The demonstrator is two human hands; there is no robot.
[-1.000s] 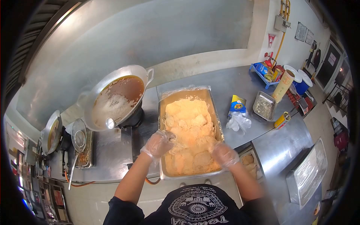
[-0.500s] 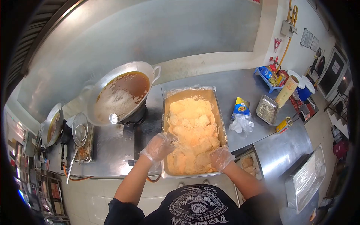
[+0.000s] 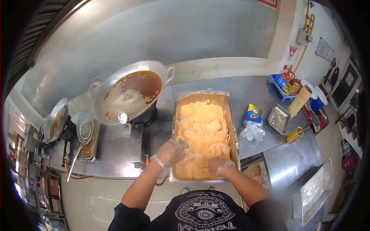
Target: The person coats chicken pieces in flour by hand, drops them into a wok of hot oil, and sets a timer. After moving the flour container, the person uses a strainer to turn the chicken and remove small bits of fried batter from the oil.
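Observation:
A deep metal tray (image 3: 236,169) holds pale orange, flour-like coating (image 3: 202,109) with lumpy coated pieces (image 3: 219,149) that look like breaded meat. Both my hands wear clear plastic gloves dusted with the coating. My left hand (image 3: 172,153) is closed with curled fingers over the tray's left side, near the front. What sits in its fingers, if anything, I cannot make out. Lower in the tray and to the right, my right hand (image 3: 219,165) presses into the coated pieces, its fingertips hidden there.
Left of the tray, a large wok (image 3: 101,92) of foaming brown oil sits on a burner, with a thermometer (image 3: 122,117) at its rim. A strainer (image 3: 84,129) lies further left. Rightward are plastic gloves (image 3: 253,131), a small metal pan (image 3: 279,118) and a yellow can (image 3: 295,135).
My right hand has moved left and inward from the tray's right edge onto the coated pieces. My left hand stays near the left side, still curled. The camera view has shifted slightly.

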